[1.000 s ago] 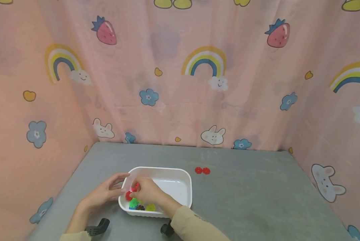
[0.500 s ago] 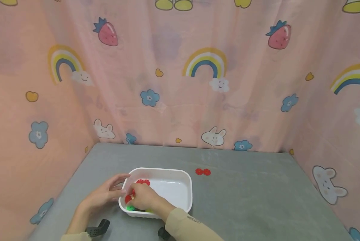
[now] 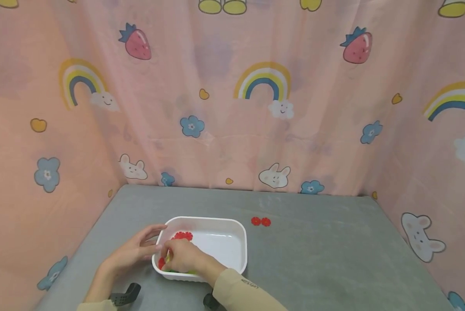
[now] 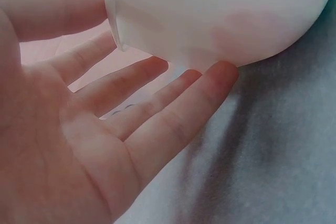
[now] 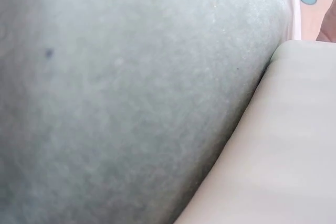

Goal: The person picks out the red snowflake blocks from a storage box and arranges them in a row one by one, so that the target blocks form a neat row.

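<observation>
My left hand [image 3: 133,249] rests at the left end of a white plastic tray [image 3: 226,221], thumb at the rim and straight fingers [image 4: 157,135] against the outer wall, as the left wrist view shows. My right hand [image 3: 183,255] reaches into the tray's left end, fingertips bent down, pinching a small yellow flower-shaped disc [image 3: 169,256]. Red flower-shaped discs [image 3: 184,236] lie behind that hand along the tray's far left, and another red disc [image 3: 161,263] sits by the left wall. Green and yellow pieces at the near wall are mostly hidden under the hand.
Two red flower-shaped discs [image 3: 261,221] lie side by side on the grey table [image 3: 325,250], beyond the tray's right end. A pink patterned curtain [image 3: 232,142] encloses the back and sides. The right wrist view shows mainly tabletop and the tray's outer wall [image 5: 278,145].
My right hand has let go of red discs at the tray's far left, moved nearer and down to the front left corner, and now pinches a yellow disc. The left hand stays at the rim.
</observation>
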The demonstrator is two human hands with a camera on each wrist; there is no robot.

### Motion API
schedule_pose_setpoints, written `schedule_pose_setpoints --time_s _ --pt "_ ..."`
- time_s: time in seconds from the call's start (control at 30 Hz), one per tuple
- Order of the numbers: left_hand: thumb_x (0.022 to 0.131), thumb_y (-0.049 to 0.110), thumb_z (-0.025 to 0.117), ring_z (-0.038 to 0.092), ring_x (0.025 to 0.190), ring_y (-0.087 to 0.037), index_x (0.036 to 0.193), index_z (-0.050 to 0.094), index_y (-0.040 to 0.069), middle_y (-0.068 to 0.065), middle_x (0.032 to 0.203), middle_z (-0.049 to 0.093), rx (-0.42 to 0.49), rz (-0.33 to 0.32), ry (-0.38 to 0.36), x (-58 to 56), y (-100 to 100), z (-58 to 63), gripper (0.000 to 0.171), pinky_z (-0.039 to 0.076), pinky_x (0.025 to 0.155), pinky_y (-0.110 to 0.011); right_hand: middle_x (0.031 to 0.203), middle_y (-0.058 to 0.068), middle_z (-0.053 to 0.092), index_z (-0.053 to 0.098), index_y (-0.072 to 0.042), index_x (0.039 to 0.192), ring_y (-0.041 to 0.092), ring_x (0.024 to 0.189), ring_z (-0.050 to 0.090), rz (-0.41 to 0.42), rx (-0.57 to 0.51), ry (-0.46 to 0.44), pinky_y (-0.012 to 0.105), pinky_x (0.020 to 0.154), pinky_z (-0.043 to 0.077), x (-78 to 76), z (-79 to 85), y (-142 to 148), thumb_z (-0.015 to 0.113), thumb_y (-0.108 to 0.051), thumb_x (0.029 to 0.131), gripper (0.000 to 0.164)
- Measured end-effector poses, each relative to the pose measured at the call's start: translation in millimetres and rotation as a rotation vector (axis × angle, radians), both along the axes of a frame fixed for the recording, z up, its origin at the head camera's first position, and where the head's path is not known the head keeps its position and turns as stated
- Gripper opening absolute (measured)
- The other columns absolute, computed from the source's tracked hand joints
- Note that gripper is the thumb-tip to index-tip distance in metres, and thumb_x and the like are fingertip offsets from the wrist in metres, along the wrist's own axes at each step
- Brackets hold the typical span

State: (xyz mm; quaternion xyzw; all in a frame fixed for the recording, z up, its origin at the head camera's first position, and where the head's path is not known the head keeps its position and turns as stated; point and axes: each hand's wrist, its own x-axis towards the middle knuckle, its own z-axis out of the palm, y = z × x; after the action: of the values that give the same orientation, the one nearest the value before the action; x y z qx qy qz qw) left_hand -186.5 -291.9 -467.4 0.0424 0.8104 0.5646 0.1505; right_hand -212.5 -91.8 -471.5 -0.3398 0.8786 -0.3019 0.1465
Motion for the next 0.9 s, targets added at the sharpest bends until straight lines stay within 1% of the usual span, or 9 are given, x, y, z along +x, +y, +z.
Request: schedule_pose_setpoints --time_s 0.07,0.17,0.3,0.37,0.57,0.77,0.9 --pt "0.091 0.033 0.072 0.029 0.144 -0.054 0.152 0.041 0.016 -0.022 0.159 0.034 0.003 0.000 0.002 0.2 0 -0.7 0.070 0.048 0.101 -0.062 0.068 -0.012 0.054 0.064 -0.020 0.084 0.003 0.065 0.049 0.007 -0.004 0.017 0.017 0.060 0.042 0.1 -0.7 0 0.086 -0.017 0.080 0.023" --pt "0.093 0.029 0.071 0.029 0.143 -0.056 0.153 0.041 0.013 -0.025 0.158 0.033 0.021 -0.013 0.020 0.1 0 -1.8 0.069 0.048 0.101 -0.062 0.065 -0.011 0.053 0.060 -0.019 0.077 0.003 0.064 0.048 0.001 -0.036 0.012 0.017 0.060 0.041 0.0 -0.7 2 0.087 -0.017 0.079 0.027" --pt "0.095 0.022 0.068 0.028 0.142 -0.059 0.152 0.040 0.008 -0.030 0.158 0.030 0.045 -0.035 0.043 0.5 0 -1.8 0.065 0.048 0.101 -0.060 0.065 -0.009 0.056 0.059 -0.019 0.073 0.003 0.066 0.049 -0.032 -0.071 -0.059 0.017 0.062 0.042 -0.8 2.0 6 0.087 -0.019 0.081 0.029" --pt "0.096 0.022 0.068 0.028 0.142 -0.059 0.152 0.040 0.009 -0.030 0.158 0.030 0.044 -0.033 0.041 0.6 0 -1.1 0.065 0.049 0.101 -0.060 0.065 -0.009 0.057 0.060 -0.019 0.073 0.003 0.066 0.050 -0.047 -0.079 -0.083 0.018 0.062 0.043 -1.5 3.5 9 0.086 -0.019 0.082 0.027" --pt "0.096 0.022 0.068 0.027 0.143 -0.059 0.152 0.040 0.010 -0.029 0.158 0.031 0.033 -0.028 0.030 0.4 1 1.2 0.064 0.048 0.102 -0.060 0.066 -0.008 0.057 0.061 -0.018 0.076 0.005 0.062 0.050 -0.054 -0.118 -0.099 0.019 0.056 0.043 -3.5 8.8 21 0.085 -0.014 0.082 0.025" --pt "0.093 0.029 0.071 0.028 0.143 -0.057 0.153 0.040 0.013 -0.025 0.159 0.032 -0.016 0.007 -0.003 0.5 3 2.3 0.070 0.046 0.103 -0.062 0.069 -0.003 0.058 0.060 -0.017 0.079 0.010 0.053 0.056 -0.106 -0.166 -0.189 0.020 0.049 0.048 0.0 21.9 38 0.083 -0.011 0.084 0.024" --pt "0.092 0.031 0.072 0.029 0.143 -0.057 0.154 0.038 0.014 -0.024 0.161 0.030 -0.035 0.024 -0.012 1.6 3 2.7 0.073 0.045 0.103 -0.064 0.073 0.000 0.058 0.061 -0.015 0.083 0.012 0.054 0.059 -0.130 -0.210 -0.234 0.021 0.051 0.052 2.5 30.1 50 0.082 -0.009 0.085 0.022"
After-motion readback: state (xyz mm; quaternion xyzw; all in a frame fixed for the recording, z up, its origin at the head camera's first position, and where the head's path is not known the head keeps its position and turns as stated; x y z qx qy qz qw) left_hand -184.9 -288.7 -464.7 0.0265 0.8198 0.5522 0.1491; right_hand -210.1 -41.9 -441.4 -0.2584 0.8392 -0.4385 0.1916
